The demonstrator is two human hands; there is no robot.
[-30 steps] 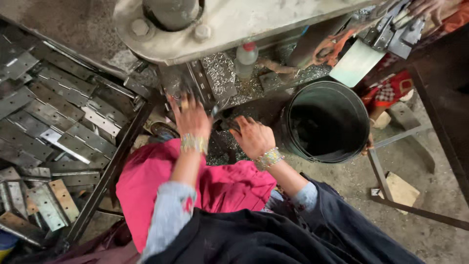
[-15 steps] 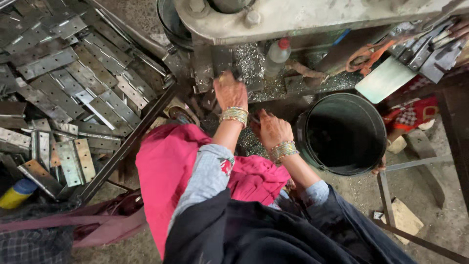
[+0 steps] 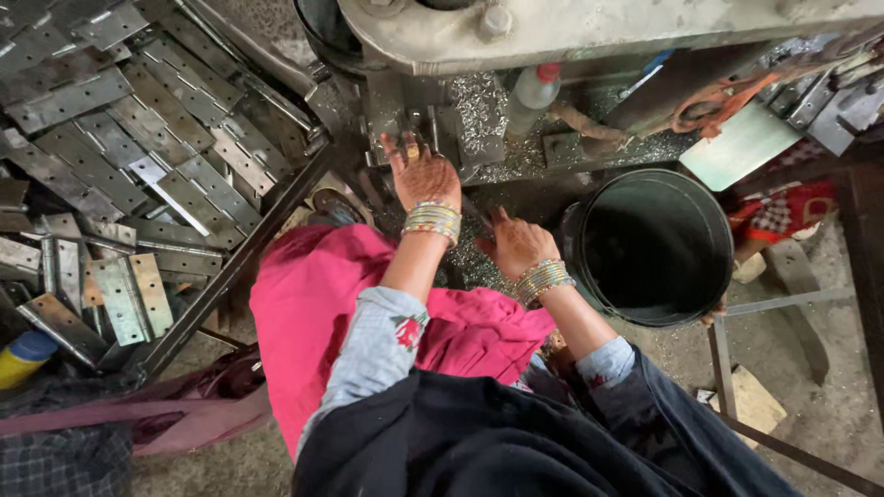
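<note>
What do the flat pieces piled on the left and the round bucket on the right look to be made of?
The hinges look like bare steel plate: grey, dully shiny, with punched holes and some rust tint. The bucket looks like black plastic, going by its smooth matt wall and thin rolled rim, though painted metal is possible.

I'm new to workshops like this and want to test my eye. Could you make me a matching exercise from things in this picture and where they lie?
Things:
1. black bucket
2. metal plates
3. plastic bottle
4. yellow can

Places:
A. lower left edge
B. right of the hands
C. piled at the left
D. under the machine, top centre

Pairs: 1-B, 2-C, 3-D, 4-A
</note>
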